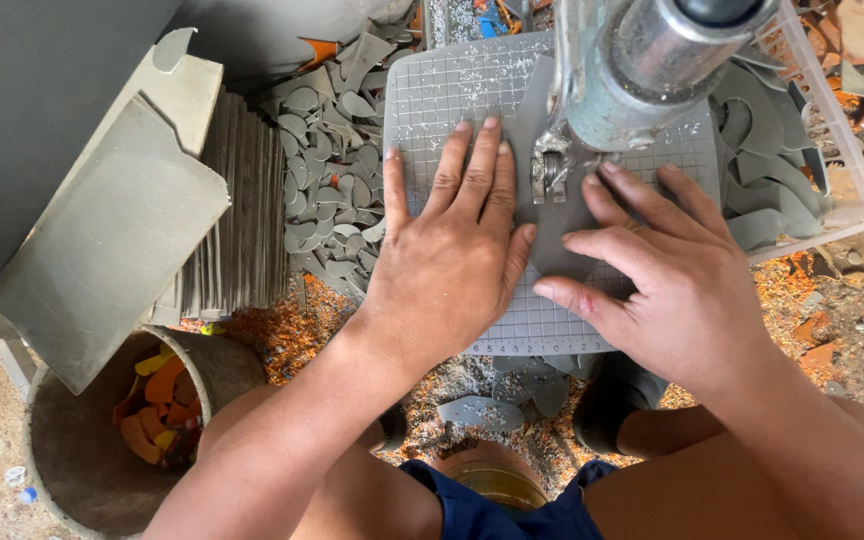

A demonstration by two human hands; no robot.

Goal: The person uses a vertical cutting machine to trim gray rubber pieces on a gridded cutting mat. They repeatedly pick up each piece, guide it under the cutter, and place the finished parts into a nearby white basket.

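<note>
Grey sheet [552, 215] flat on gridded table [432, 90], long axis running away from the person, under the blade [550, 175]; left hand [452, 260] open, flat beside sheet's left edge; right hand [667, 275] spread, fingertips pinning sheet, nearer the blade.

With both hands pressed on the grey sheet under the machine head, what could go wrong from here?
1. The right hand and left hand lie close to the cutting tool; fingertips could slip into it.
2. The grey sheet might shift on the gridded table, spoiling the cut.
</note>
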